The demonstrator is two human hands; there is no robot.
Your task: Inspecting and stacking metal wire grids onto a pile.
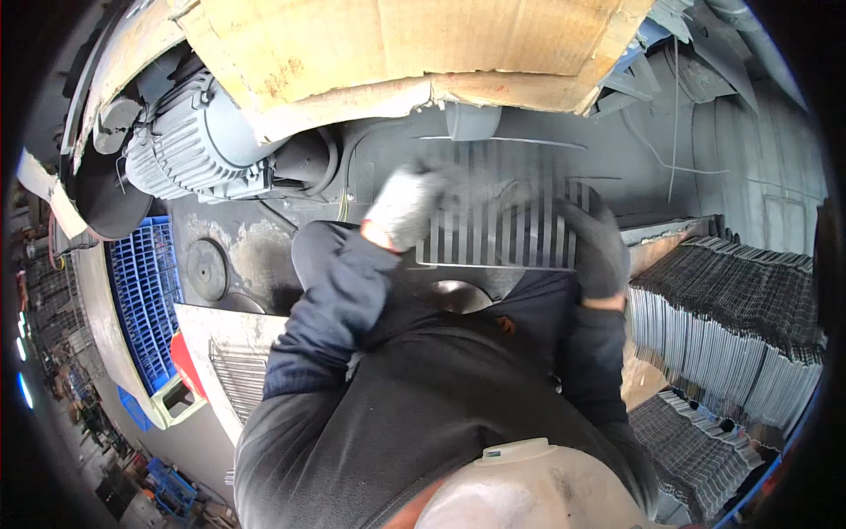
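Note:
A flat metal plate with long parallel slots [498, 216] lies on the dark bed of a machine [264, 247] in front of me. My left hand [407, 204], in a light grey glove, grips the plate's left edge and looks blurred. My right hand [597, 247], in a dark glove, holds the plate's right edge. Both forearms wear dark blue sleeves and reach up from my dark jacket.
A grey electric motor [189, 145] sits at the upper left under a sheet of cardboard [397, 44]. Stacks of slotted metal plates [731, 335] stand on edge at the right. A blue plastic crate [145, 300] and a wire rack [238, 375] are at the left.

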